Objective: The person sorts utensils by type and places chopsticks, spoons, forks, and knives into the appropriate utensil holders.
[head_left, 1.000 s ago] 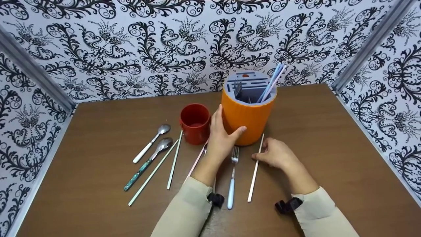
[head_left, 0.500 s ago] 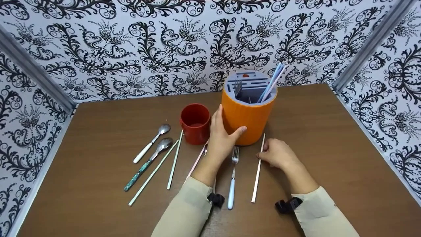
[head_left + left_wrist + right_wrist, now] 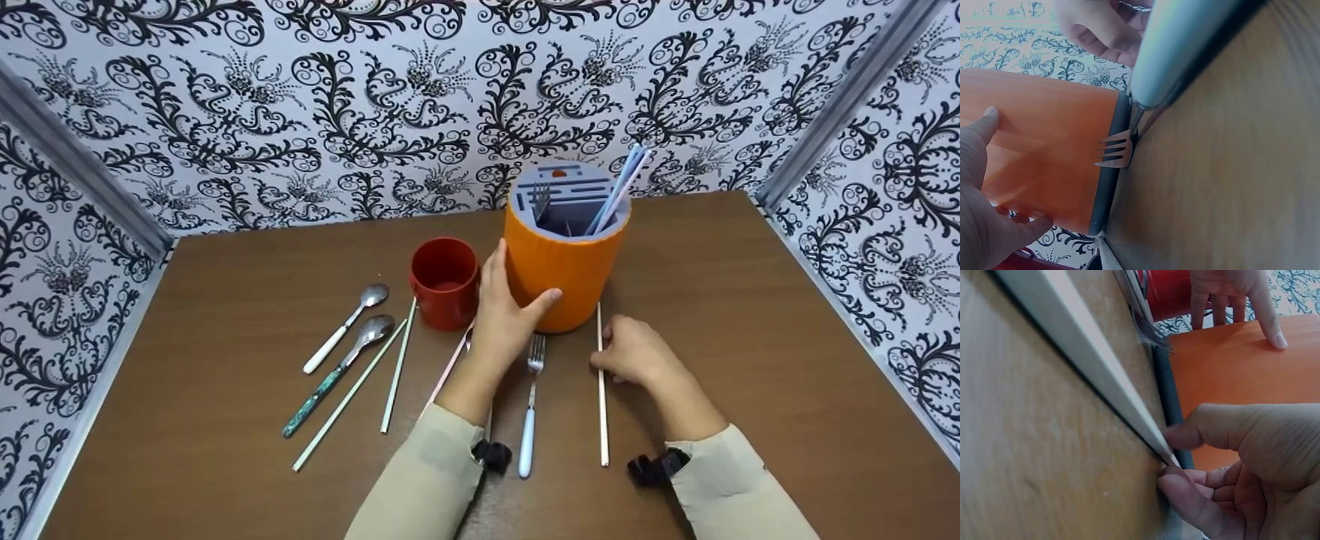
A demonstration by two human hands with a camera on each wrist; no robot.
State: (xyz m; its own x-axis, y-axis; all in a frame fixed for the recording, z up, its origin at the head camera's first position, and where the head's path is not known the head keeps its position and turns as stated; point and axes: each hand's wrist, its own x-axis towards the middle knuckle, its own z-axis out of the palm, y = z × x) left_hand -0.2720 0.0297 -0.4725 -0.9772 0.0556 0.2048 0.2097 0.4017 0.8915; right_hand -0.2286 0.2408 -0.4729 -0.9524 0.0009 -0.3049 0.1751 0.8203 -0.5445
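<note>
My left hand (image 3: 506, 322) rests against the left side of an orange utensil holder (image 3: 589, 277), thumb on its front and fingers spread. Forks (image 3: 541, 201) and several blue and pink chopsticks (image 3: 628, 180) stand in its grey slotted top. On the right, thumb and fingers of my right hand (image 3: 641, 352) pinch a whitish chopstick (image 3: 604, 427) near its far end. In the right wrist view this chopstick (image 3: 1089, 332) lies low along the table. A fork with a pale blue handle (image 3: 527, 442) lies between my arms, its tines (image 3: 1114, 153) pointing at the holder's base.
A red mug (image 3: 446, 304) stands left of the holder. Farther left lie a white-handled spoon (image 3: 330, 345), a green-handled spoon (image 3: 322, 390) and two pale green chopsticks (image 3: 397, 371). My left forearm partly covers a pink chopstick (image 3: 448, 369). Patterned walls surround the brown table (image 3: 225, 315).
The near end of the whitish chopstick has swung to the right, and my right fingertips have shifted slightly right with it. My left hand and the holder have stayed in place.
</note>
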